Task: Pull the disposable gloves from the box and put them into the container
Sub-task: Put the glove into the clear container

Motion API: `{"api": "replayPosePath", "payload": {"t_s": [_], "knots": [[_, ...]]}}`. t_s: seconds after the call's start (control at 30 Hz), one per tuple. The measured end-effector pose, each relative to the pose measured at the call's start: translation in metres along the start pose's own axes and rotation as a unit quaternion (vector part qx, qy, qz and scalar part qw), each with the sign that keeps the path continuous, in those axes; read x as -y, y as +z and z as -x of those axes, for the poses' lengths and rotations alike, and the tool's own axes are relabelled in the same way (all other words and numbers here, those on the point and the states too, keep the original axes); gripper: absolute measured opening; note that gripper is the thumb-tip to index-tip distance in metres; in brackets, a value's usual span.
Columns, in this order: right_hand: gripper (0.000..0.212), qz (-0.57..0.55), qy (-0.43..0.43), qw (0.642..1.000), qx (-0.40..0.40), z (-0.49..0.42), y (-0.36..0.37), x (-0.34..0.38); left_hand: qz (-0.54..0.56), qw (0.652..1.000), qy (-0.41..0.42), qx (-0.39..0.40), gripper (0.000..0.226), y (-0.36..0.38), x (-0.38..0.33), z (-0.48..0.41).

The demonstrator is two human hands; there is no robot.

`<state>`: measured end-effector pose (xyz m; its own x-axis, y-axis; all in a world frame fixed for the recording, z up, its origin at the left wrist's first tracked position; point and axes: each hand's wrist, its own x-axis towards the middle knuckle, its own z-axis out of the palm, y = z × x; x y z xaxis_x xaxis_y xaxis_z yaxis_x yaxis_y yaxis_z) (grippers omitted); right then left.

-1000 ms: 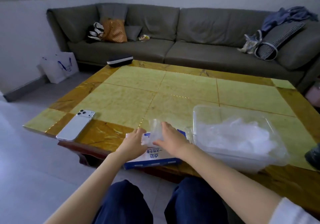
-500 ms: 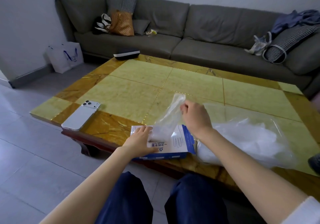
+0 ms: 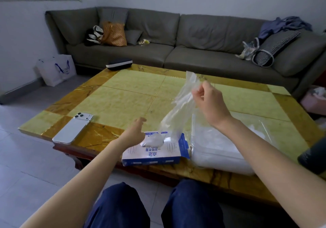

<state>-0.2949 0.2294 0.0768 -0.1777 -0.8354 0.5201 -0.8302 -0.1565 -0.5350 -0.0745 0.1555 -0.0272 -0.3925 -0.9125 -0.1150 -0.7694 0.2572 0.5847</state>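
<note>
R hand [image 3: 210, 102] up over yellow-and-amber stone table [image 3: 123, 102], fingers pinching thin clear plastic glove [image 3: 181, 104]; glove hung w/ lower end just above white-and-blue cardboard box [image 3: 155, 151]. L hand [image 3: 134, 132] at box's left end, fingers loose, holding nothing. Clear plastic container [image 3: 220, 150] just right of box.

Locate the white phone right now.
Head view: the phone lies flat at the near-left corner of the table, left of the left hand and the glove box.

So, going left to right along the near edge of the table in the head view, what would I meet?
Phone → box → container
</note>
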Motion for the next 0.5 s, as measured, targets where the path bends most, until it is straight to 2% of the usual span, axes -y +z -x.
{"api": "replayPosePath", "payload": {"t_s": [0.07, 0.1, 0.17, 0.23, 0.27, 0.4, 0.5], "knots": [[0.021, -0.008, -0.017, 0.999, 0.037, 0.005, -0.005, 0.0, 0.079, 0.995, 0.03, -0.055, 0.054, -0.022, -0.027, -0.003], [0.022, -0.017, -0.027, 0.998, 0.057, 0.008, -0.007, 0.0, 0.124, 0.989, 0.057, -0.052, 0.055, -0.032, -0.042, -0.002], [0.019, -0.041, -0.045, 0.993, 0.099, 0.013, -0.009, 0.001, 0.2, 0.972, 0.118, 0.027, 0.067, -0.048, -0.074, 0.004], [0.016, -0.067, -0.057, 0.988, 0.127, 0.017, -0.011, 0.004, 0.218, 0.956, 0.163, 0.109, 0.074, -0.057, -0.1, 0.009], [0.014, -0.081, -0.059, 0.986, 0.132, 0.019, -0.012, 0.005, 0.211, 0.952, 0.183, 0.127, 0.068, -0.059, -0.11, 0.009], [0.011, -0.136, -0.013, 0.979, 0.151, 0.022, -0.025, -0.001, 0.162, 0.955, 0.216, 0.126, 0.013, -0.063, -0.133, 0.007], [0.023, -0.154, 0.063, 0.959, 0.23, 0.024, -0.04, -0.012, 0.153, 0.956, 0.206, 0.14, 0.003, -0.064, -0.138, 0.004]]}}
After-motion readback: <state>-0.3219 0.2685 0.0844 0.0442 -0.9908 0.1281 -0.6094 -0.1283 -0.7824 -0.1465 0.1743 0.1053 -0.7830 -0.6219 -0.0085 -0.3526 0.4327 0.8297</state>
